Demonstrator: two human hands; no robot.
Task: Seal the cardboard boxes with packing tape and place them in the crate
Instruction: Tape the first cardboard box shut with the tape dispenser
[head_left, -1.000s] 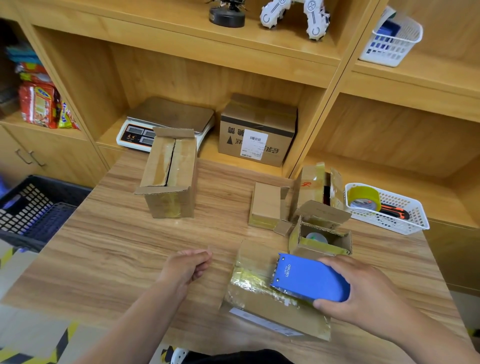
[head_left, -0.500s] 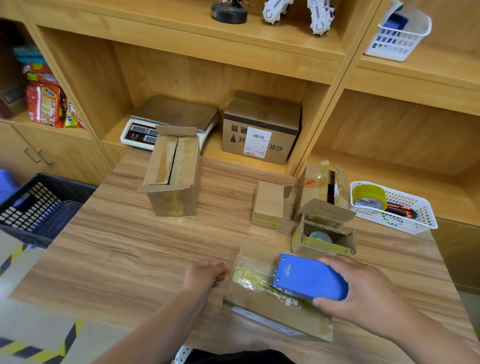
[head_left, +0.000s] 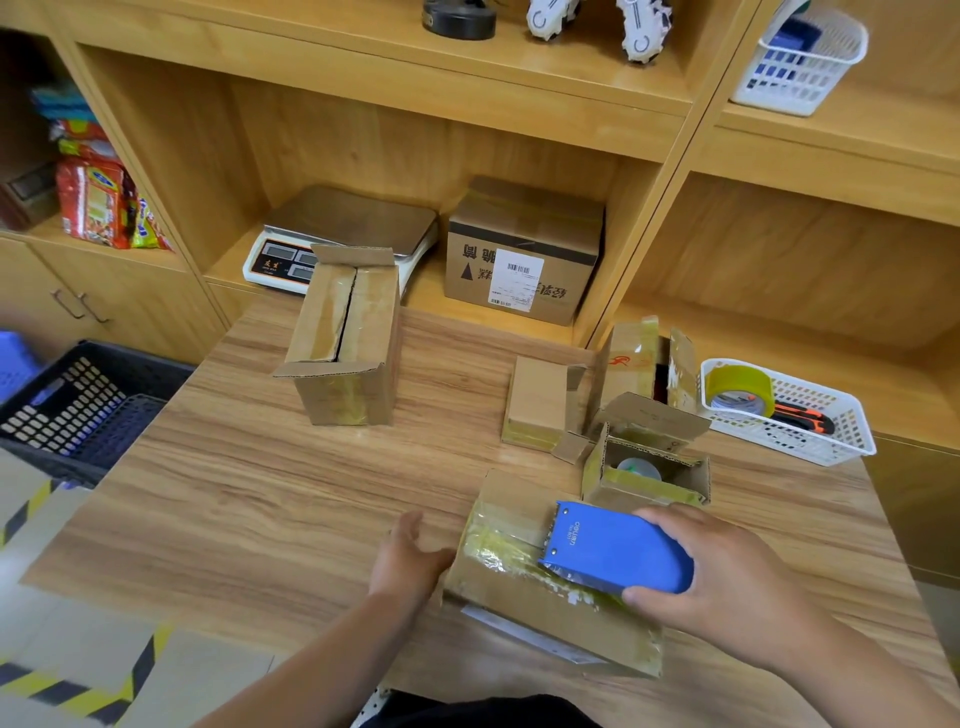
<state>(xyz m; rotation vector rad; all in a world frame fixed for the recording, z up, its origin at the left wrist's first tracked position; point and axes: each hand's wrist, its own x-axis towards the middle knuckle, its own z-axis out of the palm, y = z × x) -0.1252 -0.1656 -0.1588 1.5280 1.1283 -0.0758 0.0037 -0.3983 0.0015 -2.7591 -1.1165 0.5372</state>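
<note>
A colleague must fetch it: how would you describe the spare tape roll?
At the wooden table's far right corner, a white basket sits on the low shelf. The tape roll stands in its left end: round, yellow, beside an orange-black cutter.

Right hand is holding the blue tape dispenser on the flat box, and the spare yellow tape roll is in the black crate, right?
Not quite: the head view shows the yellow tape roll in the white basket on the right, not the black crate. The right hand does hold the blue tape dispenser on the flat box.
</note>
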